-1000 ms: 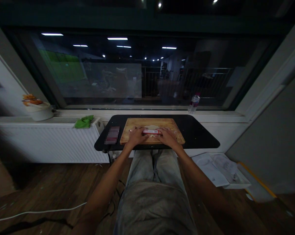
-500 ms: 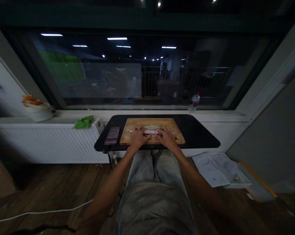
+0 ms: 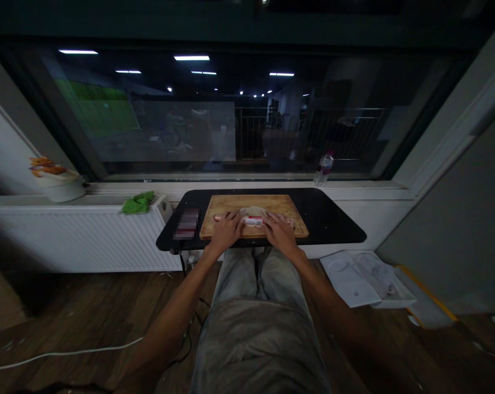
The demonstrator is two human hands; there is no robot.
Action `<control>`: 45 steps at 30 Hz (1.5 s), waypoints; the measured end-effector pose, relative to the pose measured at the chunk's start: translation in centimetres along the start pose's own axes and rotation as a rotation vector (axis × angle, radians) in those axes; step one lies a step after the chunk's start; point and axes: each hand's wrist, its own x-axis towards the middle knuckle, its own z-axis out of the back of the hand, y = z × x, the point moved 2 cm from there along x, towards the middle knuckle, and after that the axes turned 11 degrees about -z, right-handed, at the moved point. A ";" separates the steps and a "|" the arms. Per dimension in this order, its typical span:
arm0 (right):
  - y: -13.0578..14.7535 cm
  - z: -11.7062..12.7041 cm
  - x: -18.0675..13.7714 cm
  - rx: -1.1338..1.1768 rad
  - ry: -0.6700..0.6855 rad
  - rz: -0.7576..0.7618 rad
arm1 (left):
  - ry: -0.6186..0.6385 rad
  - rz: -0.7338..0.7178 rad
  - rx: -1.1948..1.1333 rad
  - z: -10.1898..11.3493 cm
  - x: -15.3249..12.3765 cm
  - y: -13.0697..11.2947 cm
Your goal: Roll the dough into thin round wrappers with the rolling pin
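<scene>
A wooden cutting board (image 3: 272,202) lies on a black tabletop (image 3: 333,221) in front of me. Across it runs a rolling pin (image 3: 253,220) with a red and white label at its middle. Pale flattened dough (image 3: 252,210) shows just behind the pin and is partly covered by it. My left hand (image 3: 228,229) is closed over the left part of the pin. On the right part, my right hand (image 3: 280,229) grips in the same way, fingers bent over the top. The undersides of both hands are hidden.
Left of the board lies a blurred-out flat item (image 3: 186,223). A green cloth (image 3: 138,202) and a white pot (image 3: 62,186) rest on the radiator (image 3: 108,241). A bottle (image 3: 323,168) stands on the windowsill. An open white box (image 3: 366,279) is on the floor at right.
The rolling pin has turned, showing its label's red band differently. Both hands stay on it, their fingers slightly shifted. The whole view has moved a little.
</scene>
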 end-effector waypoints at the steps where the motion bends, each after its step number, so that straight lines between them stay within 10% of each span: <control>1: 0.0 -0.1 -0.1 -0.004 -0.007 0.001 | 0.003 -0.006 -0.005 -0.1 -0.1 0.1; 23: -0.6 -0.7 -3.7 -0.005 -0.206 0.152 | -0.035 -0.126 0.005 0.3 -3.5 0.7; 45: -1.5 0.4 7.1 -0.087 0.222 0.121 | 0.169 -0.022 0.074 0.5 4.2 3.3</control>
